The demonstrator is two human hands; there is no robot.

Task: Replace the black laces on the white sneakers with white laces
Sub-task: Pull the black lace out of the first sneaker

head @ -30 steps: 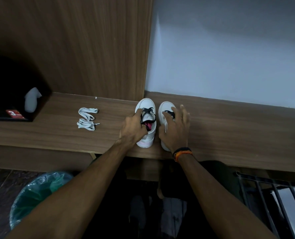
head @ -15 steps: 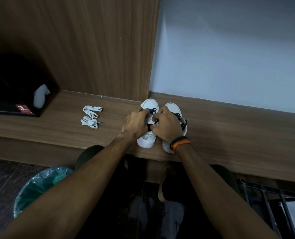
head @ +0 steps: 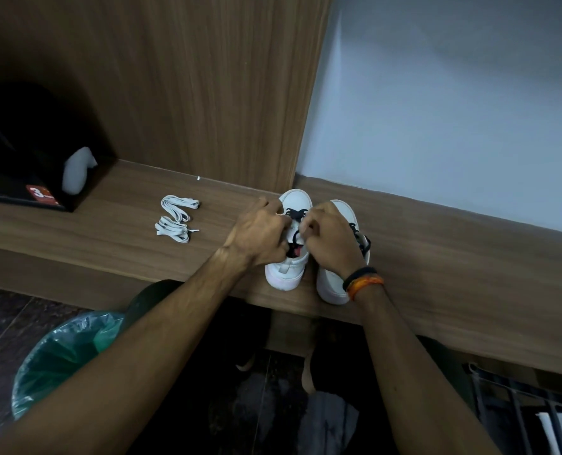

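Observation:
Two white sneakers stand side by side on the wooden shelf, toes toward the wall. The left sneaker carries a black lace across its upper eyelets, and both hands meet over it. My left hand pinches the lace from the left side. My right hand pinches it from the right and covers much of the right sneaker, whose black lace shows beside my wrist. Two bundled white laces lie on the shelf to the left.
A black box with a white object in it sits at the far left of the shelf. A bin with a green liner stands on the floor below. A dark metal rack is at lower right. A wood panel rises behind the shoes.
My right hand left the right sneaker and joined my left hand over the left sneaker's black lace. The view has shifted closer and slightly rightward.

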